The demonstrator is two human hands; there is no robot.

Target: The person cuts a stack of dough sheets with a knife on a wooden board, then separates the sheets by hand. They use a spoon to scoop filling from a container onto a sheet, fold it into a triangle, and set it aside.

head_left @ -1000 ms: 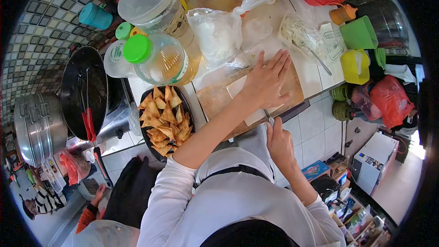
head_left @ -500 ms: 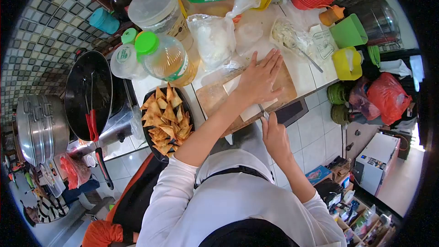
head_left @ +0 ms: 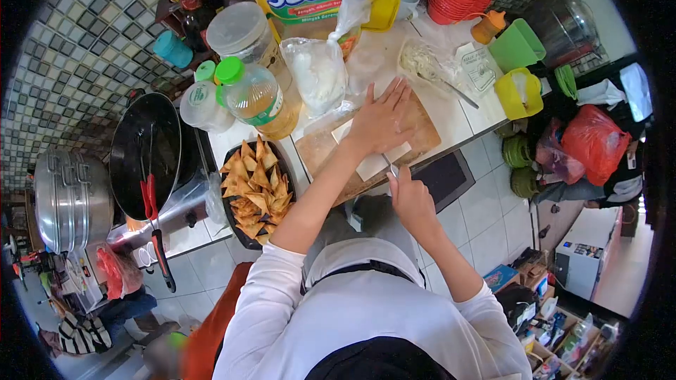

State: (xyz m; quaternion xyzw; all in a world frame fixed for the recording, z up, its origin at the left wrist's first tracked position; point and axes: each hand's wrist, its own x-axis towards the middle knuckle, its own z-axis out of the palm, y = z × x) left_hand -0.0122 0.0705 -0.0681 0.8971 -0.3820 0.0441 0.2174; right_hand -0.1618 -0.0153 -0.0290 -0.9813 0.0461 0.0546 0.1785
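Bare left hand: down flat on the board work, fingers stretched out straight with the little one parted from the rest
Thin white flat sheet: right there under that palm, its edges showing on either side, lying on the brown wooden board on the white tiled tabletop
Bare right hand: at the board's near edge, fingers pinching the handle of a slim metal tool, likely a knife, its far end in at the sheet
Cutting: that looks like the step in hand, one palm pinning, the other side working the blade
Palm and blade: the next move calls, I judge, for steady pressure and the left palm kept off the edge
Black oval tray: piled with golden fried triangles
Clear green-capped bottle: amber liquid low inside
Clear knotted plastic bag: bulging with something white
Deep black wok: red-handled tongs resting in it, the bottom too dark to read
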